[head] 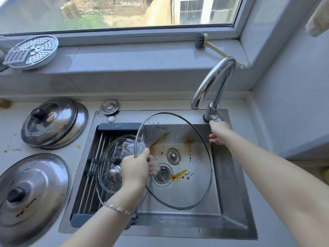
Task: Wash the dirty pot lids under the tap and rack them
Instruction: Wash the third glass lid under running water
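Stained steel lids (33, 196) lie on the desk (10, 132). Glass lids (105, 168) rest on the rack (89, 184). Your left hand (135, 168) grips the dirty lid (192, 184) by its rim over the sink (229, 175); your right hand (218, 131) holds the tap (213, 86).

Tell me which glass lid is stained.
The big glass lid gripped by the left hand over the sink: orange-brown streaks cross it. The smaller glass lids on the rack show none.

Bright daylight pours through the far window (124, 13), washing the outdoor view pale. Soft glare sits on the chrome tap (213, 81) and the near-left steel lid (33, 193). Wide-angle distortion bows the sill (124, 56); the corners look soft.
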The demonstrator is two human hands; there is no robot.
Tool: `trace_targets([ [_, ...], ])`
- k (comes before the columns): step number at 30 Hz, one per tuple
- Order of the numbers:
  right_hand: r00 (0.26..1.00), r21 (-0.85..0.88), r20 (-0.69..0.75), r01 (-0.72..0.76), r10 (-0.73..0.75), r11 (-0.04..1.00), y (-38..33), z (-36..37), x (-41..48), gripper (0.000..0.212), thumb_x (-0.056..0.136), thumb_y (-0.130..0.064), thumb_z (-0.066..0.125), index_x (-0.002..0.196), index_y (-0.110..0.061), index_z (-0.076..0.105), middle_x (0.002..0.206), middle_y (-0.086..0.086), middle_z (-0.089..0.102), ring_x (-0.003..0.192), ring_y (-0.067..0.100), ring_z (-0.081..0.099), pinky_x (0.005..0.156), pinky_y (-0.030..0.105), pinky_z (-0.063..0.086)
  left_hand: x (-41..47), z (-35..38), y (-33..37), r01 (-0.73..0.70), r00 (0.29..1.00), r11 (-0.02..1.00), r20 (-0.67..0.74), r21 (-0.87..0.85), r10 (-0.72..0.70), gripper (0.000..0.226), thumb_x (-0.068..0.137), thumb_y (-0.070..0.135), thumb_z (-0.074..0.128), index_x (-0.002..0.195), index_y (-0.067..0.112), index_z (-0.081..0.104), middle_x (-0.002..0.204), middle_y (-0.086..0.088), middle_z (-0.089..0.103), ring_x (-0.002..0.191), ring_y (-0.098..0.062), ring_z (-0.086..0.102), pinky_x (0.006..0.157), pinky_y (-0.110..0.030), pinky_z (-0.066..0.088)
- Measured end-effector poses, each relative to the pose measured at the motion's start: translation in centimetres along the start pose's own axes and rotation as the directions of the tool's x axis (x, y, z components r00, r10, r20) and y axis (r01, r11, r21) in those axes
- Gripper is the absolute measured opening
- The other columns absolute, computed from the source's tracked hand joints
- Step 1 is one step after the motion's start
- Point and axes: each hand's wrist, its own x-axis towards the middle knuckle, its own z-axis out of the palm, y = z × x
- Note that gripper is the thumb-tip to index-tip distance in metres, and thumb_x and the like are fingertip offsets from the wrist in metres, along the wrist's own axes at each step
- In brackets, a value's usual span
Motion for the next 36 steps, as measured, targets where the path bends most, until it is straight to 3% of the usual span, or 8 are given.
trace_targets([
  [5,0.999,0.013,-0.008,-0.045,0.045,0.999,0.1,-0.1,0.8,0.021,0.092,-0.029,0.040,0.091,-0.010,0.049,0.073,0.006,0.052,0.050,0.018,0.049,0.033,0.015,0.031,0.5,0.4,-0.4,0.007,1.000,0.999,-0.030,0.047,-0.006,0.028,0.094,0.017,0.053,0.077,-0.005,0.060,0.070,-0.023,0.064,0.043,-0.019,0.060,0.039,-0.022,0.049],
  [12,0.999,0.043,-0.049,0.017,-0.015,0.999,1.0,0.0,1.4,0.040,0.097,-0.028,0.034,0.129,-0.010,0.049,0.064,0.005,0.049,0.049,0.016,0.045,0.043,0.020,0.034,1.0,1.4,-0.1,0.032,0.999,0.998,-0.032,0.063,-0.030,0.029,0.093,0.017,0.055,0.074,-0.004,0.061,0.065,-0.021,0.064,0.037,-0.016,0.059,0.040,-0.023,0.051],
  [22,0.995,0.017,-0.067,0.074,-0.073,0.997,2.1,-0.3,1.9,0.030,0.094,-0.027,0.037,0.082,-0.005,0.052,0.067,0.009,0.054,0.052,0.019,0.046,0.046,0.024,0.038,1.2,2.5,0.4,0.077,0.997,0.996,0.007,0.044,-0.077,0.028,0.094,0.015,0.052,0.082,-0.010,0.059,0.074,-0.027,0.063,0.054,-0.028,0.058,0.039,-0.024,0.050],
  [25,0.980,-0.131,-0.162,0.098,-0.119,0.987,1.9,-0.1,0.5,0.043,0.094,-0.039,0.038,0.107,0.000,0.052,0.105,0.019,0.058,0.087,0.031,0.055,0.075,0.034,0.044,1.0,2.5,0.6,0.080,0.997,0.996,0.008,0.032,-0.080,0.027,0.094,0.014,0.052,0.080,-0.009,0.058,0.077,-0.029,0.060,0.055,-0.028,0.056,0.037,-0.022,0.047],
  [28,0.932,-0.226,-0.163,0.285,-0.325,0.932,2.9,2.0,-3.3,0.067,0.094,-0.045,0.038,0.143,-0.003,0.024,0.147,0.020,0.023,0.135,0.036,0.025,0.108,0.043,0.027,0.6,2.4,0.8,0.096,0.995,0.995,0.025,0.003,-0.097,0.027,0.095,0.015,0.052,0.081,-0.008,0.056,0.078,-0.028,0.058,0.059,-0.028,0.054,0.036,-0.021,0.045],
  [31,0.821,-0.407,0.146,0.558,-0.552,0.723,5.0,5.7,-7.6,0.075,0.092,-0.059,0.021,0.150,-0.015,0.002,0.157,0.006,-0.011,0.145,0.021,-0.011,0.117,0.038,-0.003,0.3,2.7,0.5,0.063,0.998,0.997,0.020,0.042,-0.064,0.036,0.093,0.025,0.054,0.079,-0.007,0.060,0.074,-0.027,0.066,0.053,-0.030,0.064,0.045,-0.028,0.054],
  [34,0.513,-0.326,0.449,0.857,-0.732,0.400,5.9,8.0,-10.9,0.079,0.082,-0.068,0.002,0.143,-0.021,-0.015,0.149,-0.008,-0.026,0.138,0.004,-0.026,0.113,0.024,-0.018,0.1,2.8,0.3,-0.036,0.999,0.986,-0.008,0.164,0.038,0.058,0.092,0.045,0.047,0.074,-0.006,0.069,0.069,-0.023,0.069,0.063,-0.032,0.068,0.063,-0.042,0.058],
  [36,0.351,-0.266,0.575,0.934,-0.739,0.237,5.5,8.1,-11.1,0.075,0.082,-0.067,0.001,0.139,-0.021,-0.015,0.146,-0.013,-0.024,0.137,0.000,-0.024,0.114,0.021,-0.015,-0.3,2.4,0.4,-0.049,0.998,0.979,-0.024,0.196,0.055,0.065,0.094,0.049,0.041,0.075,-0.006,0.070,0.064,-0.019,0.069,0.061,-0.029,0.068,0.059,-0.037,0.056],
])
